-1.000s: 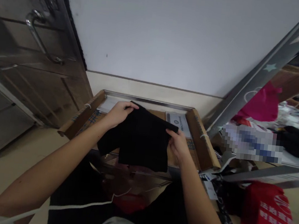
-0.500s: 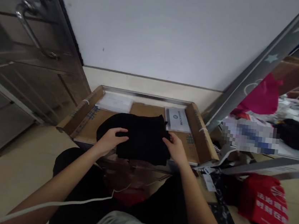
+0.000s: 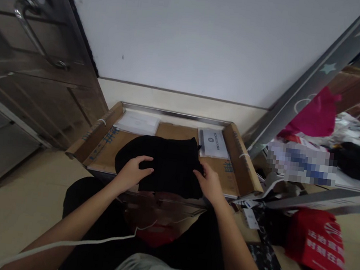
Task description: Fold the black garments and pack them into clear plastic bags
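A dark black cloth [image 3: 173, 164], seemingly folded over itself, lies across the front of a cardboard-lined table [image 3: 164, 129]. Its left end is rounded and its right end is cut straight. My left hand [image 3: 134, 172] grips the cloth near its left part, thumb and fingers toward the middle. At the right edge, my right hand [image 3: 209, 182] pinches the fabric between thumb and fingers. The cloth's underside is hidden.
White papers [image 3: 138, 123] lie at the table's back left, and a printed packet [image 3: 214, 143] at the back right. Raised cardboard sides [image 3: 245, 160] flank the surface. A white cable [image 3: 90, 241] crosses my lap. A red bag [image 3: 319, 248] sits at the lower right.
My right hand has shifted slightly on the cloth's right edge, where a raised bit of fabric now lies flatter. My left hand stays nearly in place.
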The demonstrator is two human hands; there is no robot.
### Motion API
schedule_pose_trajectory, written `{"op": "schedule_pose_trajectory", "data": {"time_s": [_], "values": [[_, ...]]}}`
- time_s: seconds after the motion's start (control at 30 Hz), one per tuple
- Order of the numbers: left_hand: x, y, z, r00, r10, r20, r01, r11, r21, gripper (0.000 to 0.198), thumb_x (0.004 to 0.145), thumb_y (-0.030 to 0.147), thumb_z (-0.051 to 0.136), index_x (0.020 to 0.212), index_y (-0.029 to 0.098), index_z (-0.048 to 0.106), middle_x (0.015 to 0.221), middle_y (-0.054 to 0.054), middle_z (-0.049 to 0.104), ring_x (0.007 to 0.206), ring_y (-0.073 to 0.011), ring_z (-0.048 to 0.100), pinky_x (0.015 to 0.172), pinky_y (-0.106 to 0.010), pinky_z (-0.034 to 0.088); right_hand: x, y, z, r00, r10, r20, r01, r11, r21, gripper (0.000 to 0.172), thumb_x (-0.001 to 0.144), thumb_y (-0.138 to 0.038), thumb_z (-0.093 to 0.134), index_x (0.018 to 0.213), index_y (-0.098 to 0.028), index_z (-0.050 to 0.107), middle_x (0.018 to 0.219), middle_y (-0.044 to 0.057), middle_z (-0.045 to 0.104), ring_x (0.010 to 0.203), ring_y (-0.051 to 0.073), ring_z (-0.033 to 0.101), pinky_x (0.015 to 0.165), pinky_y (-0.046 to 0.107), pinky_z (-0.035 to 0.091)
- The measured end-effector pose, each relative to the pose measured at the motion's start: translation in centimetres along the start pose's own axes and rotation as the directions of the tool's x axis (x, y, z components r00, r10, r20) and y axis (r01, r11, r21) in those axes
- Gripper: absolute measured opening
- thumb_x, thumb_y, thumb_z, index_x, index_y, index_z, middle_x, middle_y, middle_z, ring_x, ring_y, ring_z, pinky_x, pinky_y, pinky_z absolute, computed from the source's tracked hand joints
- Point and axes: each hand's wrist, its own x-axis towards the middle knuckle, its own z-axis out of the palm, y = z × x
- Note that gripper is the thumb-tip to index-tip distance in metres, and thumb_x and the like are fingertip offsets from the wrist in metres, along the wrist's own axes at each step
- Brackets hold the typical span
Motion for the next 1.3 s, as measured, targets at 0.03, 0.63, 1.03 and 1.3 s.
{"op": "schedule_pose_trajectory", "data": {"time_s": [0.03, 0.63, 1.03, 1.3], "values": [[-0.1, 0.0, 0.0, 1.000, 0.018, 0.003, -0.018, 1.000, 0.024, 0.044, 0.072, 0.034, 0.076, 0.113, 0.019, 0.075, 0.107, -0.008, 0.075, 0.110, -0.0299, 0.067, 0.098, -0.039, 0.051, 0.0, 0.0, 0.0, 1.000, -0.002, 0.000, 0.002, 1.000, -0.018, 0.026, 0.081, -0.037, 0.068, 0.104, -0.025, 0.071, 0.080, 0.004, 0.071, 0.068, 0.023, 0.062, 0.068, 0.035, 0.048], [-5.4, -0.3, 0.3, 0.973, 0.228, -0.041, -0.173, 0.835, 0.522, 0.073, 0.078, 0.047, 0.077, 0.143, 0.026, 0.050, 0.157, -0.015, 0.024, 0.119, -0.0329, 0.062, 0.102, -0.052, 0.054, -4.7, -2.7, -3.5, 0.932, -0.308, 0.190, 0.345, 0.915, -0.211, 0.047, 0.086, -0.035, 0.072, 0.130, -0.029, 0.057, 0.145, 0.014, 0.047, 0.136, 0.033, 0.049, 0.112, 0.051, 0.046], [-5.6, -0.6, 1.3, 0.957, 0.287, -0.053, -0.236, 0.869, 0.436, 0.026, 0.082, 0.008, 0.052, 0.101, 0.022, 0.063, 0.132, -0.008, 0.050, 0.100, -0.0212, 0.066, 0.090, -0.040, 0.058, -4.4, -1.9, -4.2, 0.909, -0.337, 0.246, 0.372, 0.922, -0.110, 0.013, 0.094, -0.021, 0.056, 0.105, -0.027, 0.062, 0.148, 0.012, 0.049, 0.142, 0.032, 0.044, 0.115, 0.056, 0.040], [-3.1, 1.5, -0.2, 0.943, 0.323, -0.076, -0.264, 0.870, 0.417, 0.021, 0.082, 0.011, 0.053, 0.095, 0.022, 0.065, 0.113, -0.006, 0.063, 0.100, -0.0210, 0.064, 0.094, -0.037, 0.051, -1.4, -2.8, -4.2, 0.929, -0.304, 0.212, 0.307, 0.952, 0.019, 0.011, 0.095, -0.026, 0.057, 0.099, -0.024, 0.066, 0.129, 0.011, 0.063, 0.122, 0.026, 0.059, 0.107, 0.046, 0.044]]}}
